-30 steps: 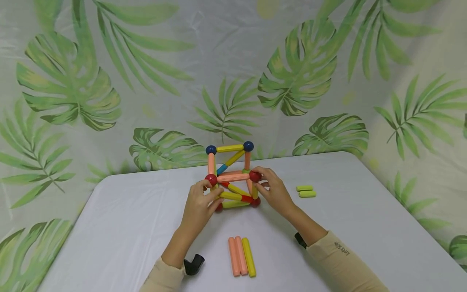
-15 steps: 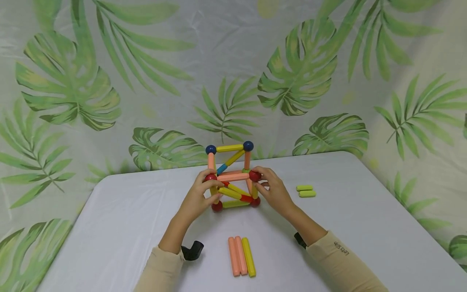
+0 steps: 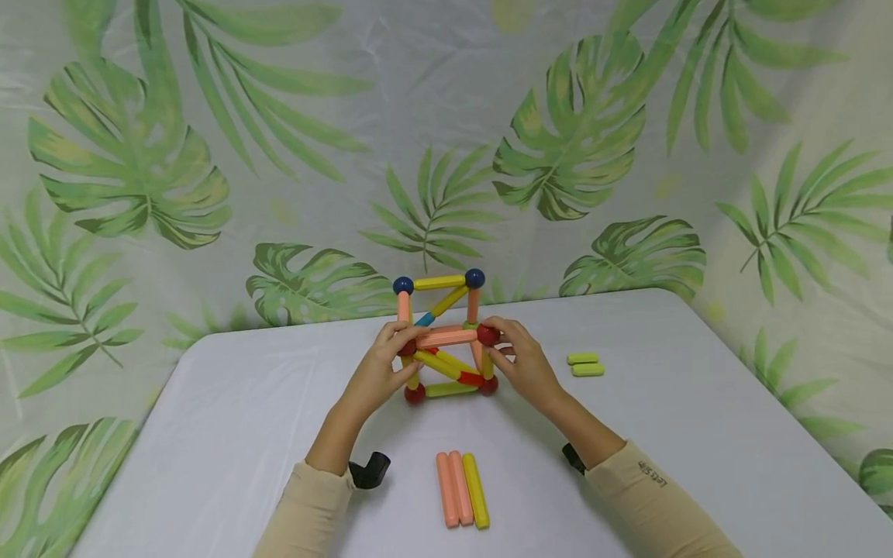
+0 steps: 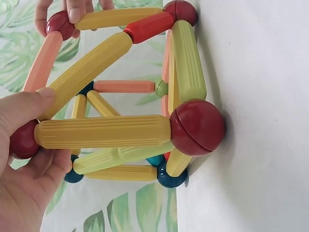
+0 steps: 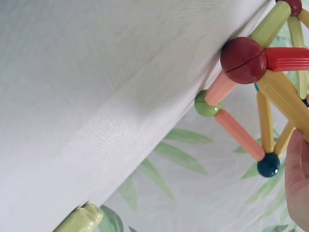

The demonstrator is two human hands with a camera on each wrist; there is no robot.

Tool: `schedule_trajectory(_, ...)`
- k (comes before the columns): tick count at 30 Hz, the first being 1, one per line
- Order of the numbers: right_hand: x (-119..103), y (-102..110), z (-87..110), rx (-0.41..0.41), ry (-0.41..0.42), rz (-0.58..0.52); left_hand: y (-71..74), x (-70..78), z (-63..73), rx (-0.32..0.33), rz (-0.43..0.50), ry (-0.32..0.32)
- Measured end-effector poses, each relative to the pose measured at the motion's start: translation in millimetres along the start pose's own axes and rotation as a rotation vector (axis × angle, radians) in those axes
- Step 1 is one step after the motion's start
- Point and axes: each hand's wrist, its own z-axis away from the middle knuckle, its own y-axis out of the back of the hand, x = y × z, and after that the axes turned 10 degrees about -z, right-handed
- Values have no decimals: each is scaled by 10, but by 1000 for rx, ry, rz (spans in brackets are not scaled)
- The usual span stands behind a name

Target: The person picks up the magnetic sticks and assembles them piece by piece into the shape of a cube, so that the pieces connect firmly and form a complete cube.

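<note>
A cube-like frame of magnetic rods and balls stands on the white table, blue balls (image 3: 474, 278) at the far top and red balls (image 3: 415, 393) at the near bottom. My left hand (image 3: 373, 370) holds the near upper-left red ball (image 4: 24, 139); its thumb presses the end of a slanting yellow rod (image 4: 87, 72) there. That yellow rod continues into a short red rod (image 4: 152, 27) down to the lower-right red ball (image 5: 244, 60). With thumb and fingers, my right hand (image 3: 525, 360) grips the near upper-right red ball (image 3: 488, 335). A pink rod (image 3: 446, 339) spans both upper balls.
Two pink rods (image 3: 449, 488) and a yellow rod (image 3: 476, 491) lie side by side nearer me. Two short light-green rods (image 3: 587, 370) lie to the right. The table's far edge meets a leaf-patterned cloth (image 3: 432, 209) behind the frame.
My left hand has shifted up around the upper-left red ball. The slanting yellow rod's left end has risen to that ball. My right hand stays in place.
</note>
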Motion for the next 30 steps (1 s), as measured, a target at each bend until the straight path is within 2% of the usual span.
schedule_trajectory(10, 27, -4, 7, 22, -10, -11, -40, 2, -68, -34, -8, 4)
schedule_trajectory(20, 28, -24, 6, 32, -13, -11, -81, 2, -73, 25, -45, 1)
schedule_trajectory(24, 41, -21, 13, 24, -28, -21, -80, 11, -40, 29, -71, 19)
schedule_trajectory(27, 59, -7, 21, 5, -61, -69, -63, 17, 9, 67, -110, 51)
schedule_trajectory(30, 65, 17, 25, -21, -93, -107, -42, 24, 51, 146, -131, 79)
